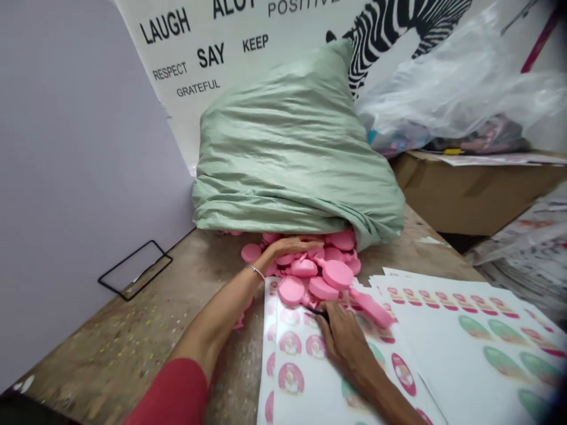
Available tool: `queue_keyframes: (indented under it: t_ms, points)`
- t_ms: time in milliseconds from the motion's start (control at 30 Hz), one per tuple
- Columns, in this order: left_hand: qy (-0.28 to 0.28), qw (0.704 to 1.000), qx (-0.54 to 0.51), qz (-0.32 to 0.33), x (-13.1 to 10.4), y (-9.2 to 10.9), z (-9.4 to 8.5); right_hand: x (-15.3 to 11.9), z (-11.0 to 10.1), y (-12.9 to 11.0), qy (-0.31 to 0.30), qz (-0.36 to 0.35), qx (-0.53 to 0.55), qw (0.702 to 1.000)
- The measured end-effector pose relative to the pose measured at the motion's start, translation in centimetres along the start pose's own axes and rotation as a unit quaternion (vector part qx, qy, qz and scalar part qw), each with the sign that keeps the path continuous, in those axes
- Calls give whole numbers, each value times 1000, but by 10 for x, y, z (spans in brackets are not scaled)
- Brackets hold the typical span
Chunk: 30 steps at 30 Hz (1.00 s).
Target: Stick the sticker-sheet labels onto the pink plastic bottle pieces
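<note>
A heap of pink round plastic pieces [337,274], some with short handles, spills from under the mouth of a pale green fabric sack [292,153]. My left hand [299,244] reaches across the heap just below the sack, its fingers stretched out flat over the pieces; the fingertips are partly lost among them. Lower down, my right hand [342,330] rests on the printed sticker sheets [305,401], its fingers closed round a thin black tool [315,311] whose tip points at the nearest pieces. What kind of tool it is cannot be made out.
More sticker sheets [447,330] are fanned out on the right of the wooden table [177,330]. A black wire frame [135,270] lies against the wall on the left. At the right stand a cardboard box [478,192] and a clear plastic bag [443,88].
</note>
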<state>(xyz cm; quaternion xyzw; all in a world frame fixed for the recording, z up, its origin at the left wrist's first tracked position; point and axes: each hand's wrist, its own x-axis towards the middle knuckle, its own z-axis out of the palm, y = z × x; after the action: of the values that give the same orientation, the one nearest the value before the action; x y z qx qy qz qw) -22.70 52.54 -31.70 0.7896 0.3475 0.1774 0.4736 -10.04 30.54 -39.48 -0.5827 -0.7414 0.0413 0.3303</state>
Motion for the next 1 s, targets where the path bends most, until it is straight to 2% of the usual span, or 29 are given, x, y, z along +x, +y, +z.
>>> queue_keyframes:
  t_ms: [67, 100, 133, 200, 267, 300, 400, 467, 567, 700, 767, 833, 933, 1000]
  points:
    - [-55, 998, -1, 10, -19, 10, -1, 2, -2, -1, -6, -1, 2, 1000]
    - [-62, 998, 0, 18, -34, 14, -5, 3, -4, -1, -11, -3, 5, 1000]
    - [-38, 999, 11, 17, -52, 17, -9, 4, -5, -1, -16, -3, 11, 1000]
    - [81, 995, 61, -15, -95, 17, -17, 5, -7, -1, -25, 1, 34, 999]
    - [223, 962, 132, -90, -143, 10, -18, 5, -8, -2, -41, 23, 74, 996]
    - [268, 942, 157, -130, -166, 4, -16, 5, -9, -2, -51, 39, 98, 993]
    - [330, 897, 198, -219, -220, -18, 3, 8, -15, -9, -76, 90, 163, 980]
    - [335, 885, 215, -241, -238, -29, 17, 13, -23, -18, -76, 100, 194, 973]
    - [296, 898, 245, -216, -240, -33, 24, 22, -45, -34, -60, 87, 233, 967]
    - [143, 941, 276, -137, -229, -25, 10, 17, -88, -39, -39, 114, 260, 958]
    - [70, 950, 282, -118, -226, -25, 0, 0, -108, -33, -30, 147, 265, 952]
    - [26, 949, 291, -121, -225, -27, -7, -25, -123, -24, -30, 187, 270, 944]
    - [-6, 942, 307, -136, -228, -28, -12, -65, -132, -17, -60, 244, 260, 932]
    - [-20, 941, 307, -143, -231, -23, -12, -85, -132, -18, -75, 260, 223, 937]
